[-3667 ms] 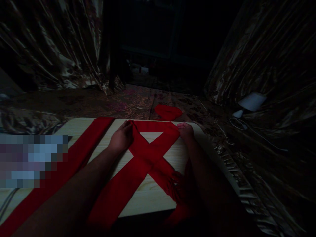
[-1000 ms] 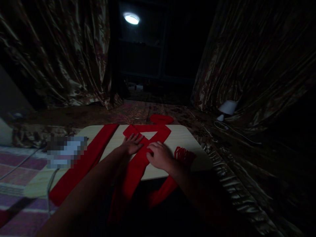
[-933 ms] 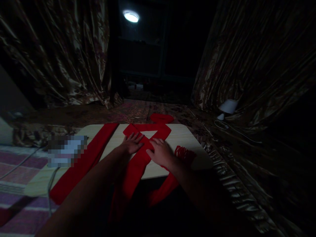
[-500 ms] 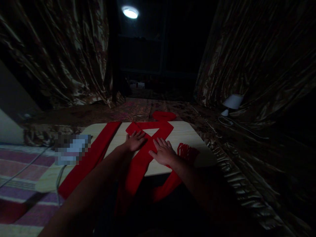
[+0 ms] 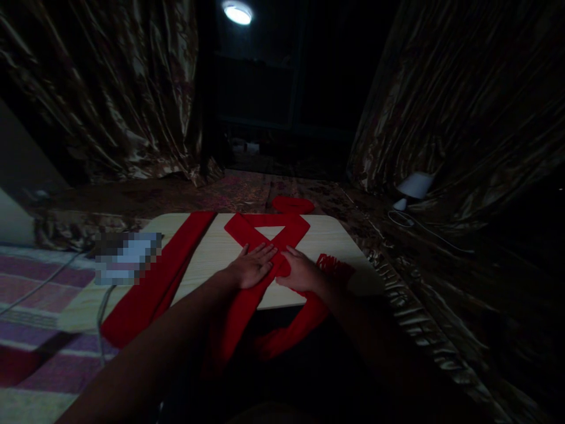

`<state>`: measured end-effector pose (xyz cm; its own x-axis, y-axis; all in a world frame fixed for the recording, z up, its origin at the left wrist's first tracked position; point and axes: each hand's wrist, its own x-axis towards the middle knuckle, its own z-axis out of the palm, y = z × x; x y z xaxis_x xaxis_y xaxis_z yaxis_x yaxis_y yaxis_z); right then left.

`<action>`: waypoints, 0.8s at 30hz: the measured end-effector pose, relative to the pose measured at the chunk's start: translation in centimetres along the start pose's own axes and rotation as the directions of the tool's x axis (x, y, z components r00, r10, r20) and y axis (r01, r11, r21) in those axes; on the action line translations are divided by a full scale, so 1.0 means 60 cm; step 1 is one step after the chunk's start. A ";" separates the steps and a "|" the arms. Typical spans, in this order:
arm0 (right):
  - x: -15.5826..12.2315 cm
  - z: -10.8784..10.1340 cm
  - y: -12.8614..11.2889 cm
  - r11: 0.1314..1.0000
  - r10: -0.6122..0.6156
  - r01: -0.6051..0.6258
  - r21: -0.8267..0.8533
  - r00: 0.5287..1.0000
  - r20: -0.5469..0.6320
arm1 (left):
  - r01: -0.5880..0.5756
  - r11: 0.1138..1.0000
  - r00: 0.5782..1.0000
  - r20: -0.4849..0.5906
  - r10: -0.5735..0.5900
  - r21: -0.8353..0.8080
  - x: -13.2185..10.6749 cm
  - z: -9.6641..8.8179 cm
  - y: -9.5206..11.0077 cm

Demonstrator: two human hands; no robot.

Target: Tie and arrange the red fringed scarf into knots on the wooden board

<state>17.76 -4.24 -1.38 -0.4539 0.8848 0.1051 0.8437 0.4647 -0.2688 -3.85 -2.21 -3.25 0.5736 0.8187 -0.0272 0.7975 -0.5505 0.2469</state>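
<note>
A long red scarf (image 5: pixel 241 231) with a fringed end lies looped and crossed over itself on a pale wooden table (image 5: pixel 348 235). One of its tails hangs over the near edge toward my lap. Flat on the cloth just below the crossing, my left hand (image 5: pixel 252 268) has its fingers extended. Against the right side of the crossing, my right hand (image 5: pixel 302 272) is turned on edge, its thumb and fingers closing on the scarf; the fingertips are partly hidden. The red fringe (image 5: pixel 333 263) lies right of that hand.
Another folded red strip (image 5: pixel 163 274) runs along the table's left side beside a pixelated object (image 5: pixel 128 259) with a cable. Beyond the far edge lies a red bundle (image 5: pixel 292 204). A small white lamp (image 5: pixel 415 185) stands at right. Patterned curtains (image 5: pixel 145 88) hang behind.
My left hand has slid right and toward me onto the crossing. My right hand has turned from lying flat to gripping the scarf's edge. The view has shifted slightly.
</note>
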 end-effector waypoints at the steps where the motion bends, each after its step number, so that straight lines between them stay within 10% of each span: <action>1: -0.007 -0.007 -0.001 0.999 -0.016 0.016 -0.030 1.000 -0.011 | -0.005 1.000 1.000 -0.004 0.005 0.004 0.000 -0.001 -0.001; 10: -0.012 -0.022 -0.025 0.958 -0.025 0.016 -0.287 0.999 -0.027 | -0.012 1.000 0.999 0.032 0.013 -0.008 -0.008 -0.016 0.007; 24: 0.054 -0.030 0.004 0.855 0.371 -0.304 0.421 0.924 -0.086 | -0.176 0.962 0.958 -0.261 0.119 -0.209 0.011 -0.034 0.032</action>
<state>17.01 -1.21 0.65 -0.0815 0.9935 0.0797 0.7383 0.1139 -0.6648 -2.31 -2.37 -0.80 0.5951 0.7616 0.2564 0.6268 -0.6396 0.4450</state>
